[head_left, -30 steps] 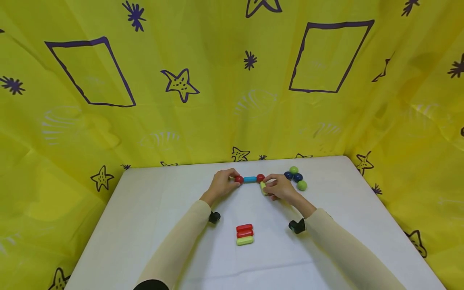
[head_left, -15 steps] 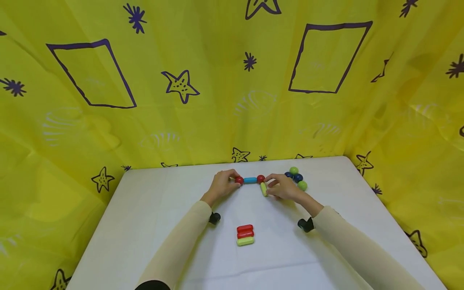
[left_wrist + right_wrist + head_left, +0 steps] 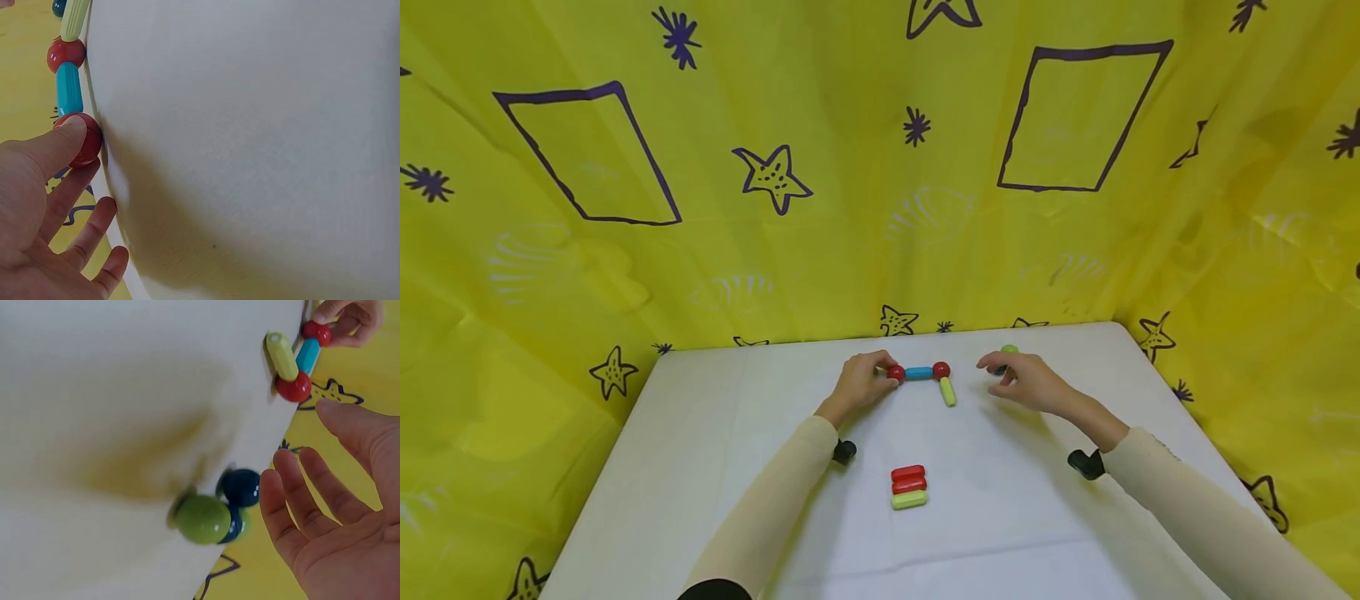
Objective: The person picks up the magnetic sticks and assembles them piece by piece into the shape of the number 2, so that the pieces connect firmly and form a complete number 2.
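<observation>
Yellow backdrop (image 3: 842,250): rose behind the worktop, its upper part cut off by my view.
White worktop (image 3: 700,417): carried every piece; its near edge ran out of frame.
Sleeves (image 3: 767,508): both pale, reaching in from the near side, cut off at the bottom.
Left fingers (image 3: 90,231): thumb and forefinger pinched the outer red ball (image 3: 91,147), likely to anchor the row; the others fanned loose. From above, my grip hid part of that ball.
Right fingers (image 3: 282,515): spread well apart, tips bent a little, holding nothing; they hung beside the loose balls, clear of the row.
Bent row: lay near the far edge, between my two sets of fingers. Outer red ball, blue stick (image 3: 918,373), inner red ball (image 3: 942,370), then a lime stick (image 3: 948,392) angled back toward me. Whether the joints were fixed or merely touching, I could not tell.
Spare sticks: two red sticks (image 3: 908,472) and a second lime stick (image 3: 909,500) side by side nearer me, probably parked for easy reach.
Loose balls: two green balls (image 3: 203,519) and two dark blue balls (image 3: 242,486), bunched right of the row; blurred at my wrist, mostly covered by my right fingers from above.
</observation>
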Demonstrator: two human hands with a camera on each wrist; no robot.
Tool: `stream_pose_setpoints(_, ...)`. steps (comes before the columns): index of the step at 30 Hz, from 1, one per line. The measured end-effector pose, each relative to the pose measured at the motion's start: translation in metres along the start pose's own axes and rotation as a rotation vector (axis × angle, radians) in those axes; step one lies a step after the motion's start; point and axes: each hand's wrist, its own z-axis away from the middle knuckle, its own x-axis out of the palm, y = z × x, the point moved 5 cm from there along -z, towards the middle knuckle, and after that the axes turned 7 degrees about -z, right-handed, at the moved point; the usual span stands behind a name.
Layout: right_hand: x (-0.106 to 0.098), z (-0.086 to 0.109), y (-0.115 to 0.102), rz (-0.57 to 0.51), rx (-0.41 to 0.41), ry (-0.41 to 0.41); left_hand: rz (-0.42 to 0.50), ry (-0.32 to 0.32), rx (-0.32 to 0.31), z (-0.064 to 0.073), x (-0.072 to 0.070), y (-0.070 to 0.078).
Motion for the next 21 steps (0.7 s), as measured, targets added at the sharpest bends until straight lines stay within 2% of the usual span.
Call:
stream_pose_setpoints(12, -0.031, 0.027, 0.020, 0.037, -0.026, 0.089, 0.005, -0.011, -0.025, 0.001, -0.001, 0.001)
stream_pose_setpoints(15, -0.032, 0.031, 0.030, 0.031, 0.001, 0.110, 0.006, -0.006, -0.024, 0.001, -0.001, 0.000)
stream_pose_setpoints(21, -0.032, 0.038, 0.049, 0.012, 0.118, 0.120, 0.000, -0.007, -0.017, -0.001, 0.001, -0.003)
